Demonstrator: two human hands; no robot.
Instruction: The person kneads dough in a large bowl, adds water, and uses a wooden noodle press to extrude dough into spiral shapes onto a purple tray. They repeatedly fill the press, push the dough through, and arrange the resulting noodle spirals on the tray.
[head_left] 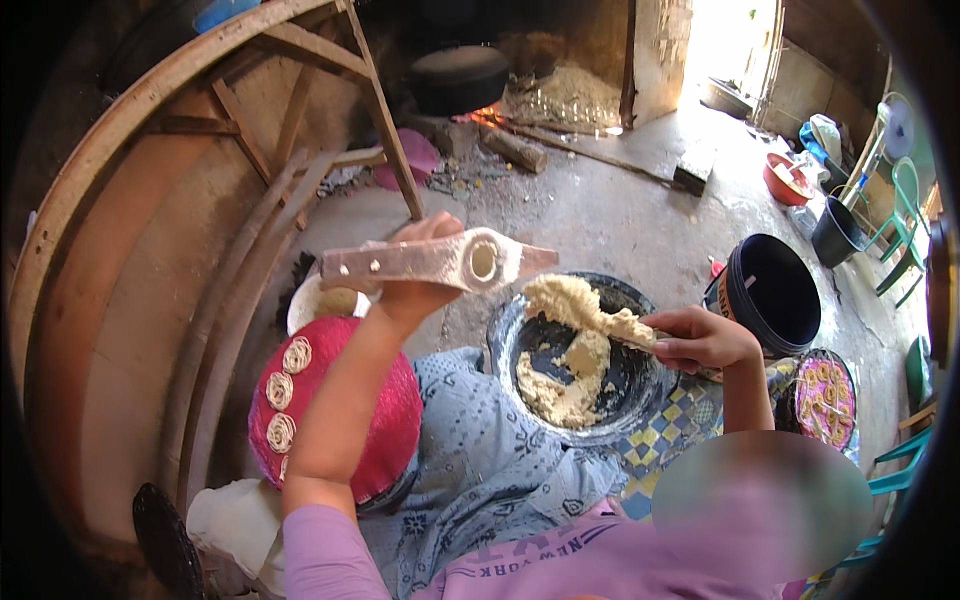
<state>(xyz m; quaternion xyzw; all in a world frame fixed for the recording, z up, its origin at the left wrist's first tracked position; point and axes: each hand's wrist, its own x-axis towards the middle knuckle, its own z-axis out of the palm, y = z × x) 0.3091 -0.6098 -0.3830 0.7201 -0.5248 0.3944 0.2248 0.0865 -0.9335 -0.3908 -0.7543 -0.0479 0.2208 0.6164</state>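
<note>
My left hand is closed around a wooden hand press, its round, dough-smeared hole facing up. My right hand grips the end of a dough-coated utensil, whose exact kind is hidden by the dough. A thick mass of pale dough sticks to its far end, over the dark basin. More crumbly dough lies in the basin. Left of my lap, pale dough spirals rest in a curved row on a round pink cloth-like surface, partly hidden by my left forearm.
A white bowl stands behind the pink surface. Right of the basin are a black bucket and a pink round surface with several spirals. Farther off, a lidded pot sits over burning wood. A wooden frame rises at left.
</note>
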